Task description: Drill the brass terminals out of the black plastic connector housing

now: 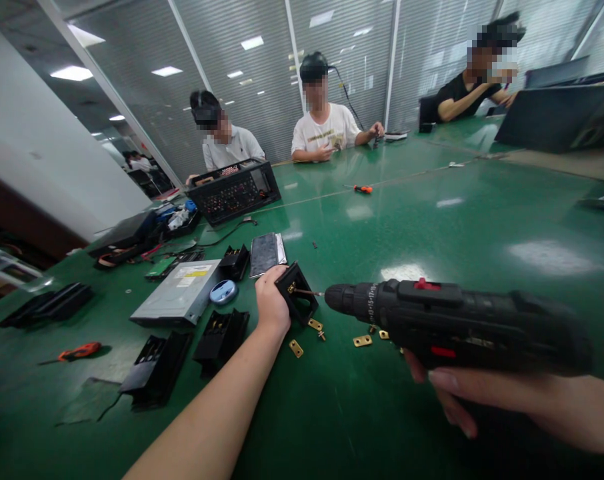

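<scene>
My left hand [273, 298] is closed round a black plastic housing [303, 293], tilted up over the table, with a brass piece inside it. In my right hand [512, 400] is a black cordless drill [432, 317] with red switches. Its long bit points left into the housing and appears to meet the brass piece. Below the housing lie small brass plates [296, 349] with two holes each, and a small screw [322, 335]. More brass plates [362, 341] rest under the drill's chuck.
Left of my arm are black housings [221, 340], a silver optical drive [179, 293], a round blue-topped tin [223, 292] and an orange screwdriver [79, 352]. A second screwdriver [363, 189] lies farther off. Across the green table [482, 227] sit three people, one behind a black case [235, 193].
</scene>
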`<state>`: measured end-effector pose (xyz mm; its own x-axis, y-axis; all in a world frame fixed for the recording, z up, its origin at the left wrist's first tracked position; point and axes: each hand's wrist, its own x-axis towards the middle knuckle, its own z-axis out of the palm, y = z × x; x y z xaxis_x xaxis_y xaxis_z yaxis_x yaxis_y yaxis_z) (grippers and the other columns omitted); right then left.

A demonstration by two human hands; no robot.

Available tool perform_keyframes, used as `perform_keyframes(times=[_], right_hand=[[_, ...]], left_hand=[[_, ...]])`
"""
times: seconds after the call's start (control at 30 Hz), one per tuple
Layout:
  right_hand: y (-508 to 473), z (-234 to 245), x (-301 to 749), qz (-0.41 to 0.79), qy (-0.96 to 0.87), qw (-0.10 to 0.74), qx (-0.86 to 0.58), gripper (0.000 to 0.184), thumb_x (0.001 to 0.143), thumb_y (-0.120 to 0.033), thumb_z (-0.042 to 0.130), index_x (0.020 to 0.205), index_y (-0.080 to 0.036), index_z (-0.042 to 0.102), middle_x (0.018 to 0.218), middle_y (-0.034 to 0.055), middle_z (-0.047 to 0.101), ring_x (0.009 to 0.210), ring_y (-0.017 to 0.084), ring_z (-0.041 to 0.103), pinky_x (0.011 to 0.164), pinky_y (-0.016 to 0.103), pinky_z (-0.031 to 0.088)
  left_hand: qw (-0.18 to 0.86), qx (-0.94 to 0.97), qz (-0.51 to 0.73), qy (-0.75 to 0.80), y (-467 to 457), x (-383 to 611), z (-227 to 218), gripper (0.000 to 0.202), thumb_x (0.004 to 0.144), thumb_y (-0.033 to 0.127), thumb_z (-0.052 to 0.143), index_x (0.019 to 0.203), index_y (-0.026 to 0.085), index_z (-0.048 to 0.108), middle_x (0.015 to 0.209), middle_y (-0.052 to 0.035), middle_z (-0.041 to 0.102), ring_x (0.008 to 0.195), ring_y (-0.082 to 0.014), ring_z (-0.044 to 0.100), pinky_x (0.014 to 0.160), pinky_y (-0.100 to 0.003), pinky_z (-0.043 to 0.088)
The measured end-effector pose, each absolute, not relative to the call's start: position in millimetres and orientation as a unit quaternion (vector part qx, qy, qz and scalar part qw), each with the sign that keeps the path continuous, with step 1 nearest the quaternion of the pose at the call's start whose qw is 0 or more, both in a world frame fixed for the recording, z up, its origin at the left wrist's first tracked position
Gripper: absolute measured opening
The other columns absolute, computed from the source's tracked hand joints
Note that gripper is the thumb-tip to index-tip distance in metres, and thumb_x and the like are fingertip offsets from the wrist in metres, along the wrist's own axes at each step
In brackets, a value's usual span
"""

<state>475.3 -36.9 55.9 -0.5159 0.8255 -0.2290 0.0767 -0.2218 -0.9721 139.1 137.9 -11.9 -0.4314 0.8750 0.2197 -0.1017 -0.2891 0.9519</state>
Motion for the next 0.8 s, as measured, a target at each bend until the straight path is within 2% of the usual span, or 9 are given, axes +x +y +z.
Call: perform_keyframes(times=[0.07,0.2,0.33,0.43,0.57,0.63,0.8], right_hand=[[-40,56,473,0.657,-0.535,0.304,-0.435,0.048,0.105,-0.073,0.106,0.119,-0.028,0.097,0.103,0.0067,0.093,0.076,0.026,0.089,0.09,0.044,0.081],[-48,62,466,0.652,-0.506,0.321,-0.465,0.058,0.096,-0.08,0.11,0.113,-0.026,0.098,0.091,0.004,0.087,0.075,0.025,0.085,0.087,0.042,0.079],[-50,69,460,0.65,-0.499,0.325,-0.473,0.064,0.09,-0.085,0.112,0.115,-0.027,0.1,0.11,0.0068,0.092,0.072,0.021,0.084,0.086,0.042,0.078],[-45,67,462,0.658,-0.498,0.327,-0.461,0.058,0.091,-0.08,0.113,0.118,-0.031,0.101,0.121,0.007,0.094,0.072,0.02,0.084,0.082,0.041,0.078],[-35,57,472,0.691,-0.526,0.305,-0.39,0.043,0.106,-0.068,0.108,0.128,-0.031,0.099,0.122,0.0064,0.095,0.075,0.019,0.089,0.082,0.037,0.079],[-33,54,475,0.692,-0.538,0.297,-0.38,0.043,0.109,-0.069,0.106,0.127,-0.03,0.099,0.121,0.0075,0.096,0.076,0.02,0.089,0.084,0.037,0.078],[-45,61,466,0.642,-0.513,0.326,-0.468,0.061,0.095,-0.082,0.111,0.119,-0.027,0.1,0.11,0.0069,0.092,0.073,0.021,0.084,0.08,0.039,0.075]], left_hand=[[0.349,0.387,0.701,0.487,137,140,-11,0.021,0.074,0.046,0.086,0.078,0.025,0.088,0.09,-0.0071,0.085,0.097,-0.0314,0.083,0.102,-0.046,0.07],[0.347,0.371,0.705,0.495,136,140,-11,0.02,0.074,0.045,0.085,0.079,0.026,0.087,0.091,-0.0065,0.086,0.098,-0.0315,0.083,0.104,-0.047,0.069],[0.354,0.372,0.702,0.493,136,140,-10,0.019,0.074,0.045,0.086,0.077,0.026,0.087,0.088,-0.0055,0.085,0.093,-0.0302,0.082,0.099,-0.045,0.069],[0.355,0.372,0.7,0.495,136,139,-9,0.019,0.074,0.044,0.085,0.078,0.025,0.087,0.089,-0.0063,0.086,0.095,-0.0309,0.083,0.1,-0.045,0.069],[0.357,0.373,0.697,0.497,135,140,-9,0.019,0.076,0.044,0.086,0.078,0.026,0.087,0.091,-0.0065,0.086,0.098,-0.0318,0.084,0.104,-0.047,0.069],[0.357,0.376,0.698,0.493,135,139,-9,0.02,0.074,0.046,0.088,0.077,0.026,0.088,0.09,-0.0068,0.086,0.097,-0.0314,0.083,0.102,-0.046,0.068],[0.364,0.389,0.693,0.487,136,137,-11,0.026,0.073,0.049,0.091,0.079,0.024,0.09,0.091,-0.0066,0.086,0.096,-0.0299,0.08,0.099,-0.044,0.066]])
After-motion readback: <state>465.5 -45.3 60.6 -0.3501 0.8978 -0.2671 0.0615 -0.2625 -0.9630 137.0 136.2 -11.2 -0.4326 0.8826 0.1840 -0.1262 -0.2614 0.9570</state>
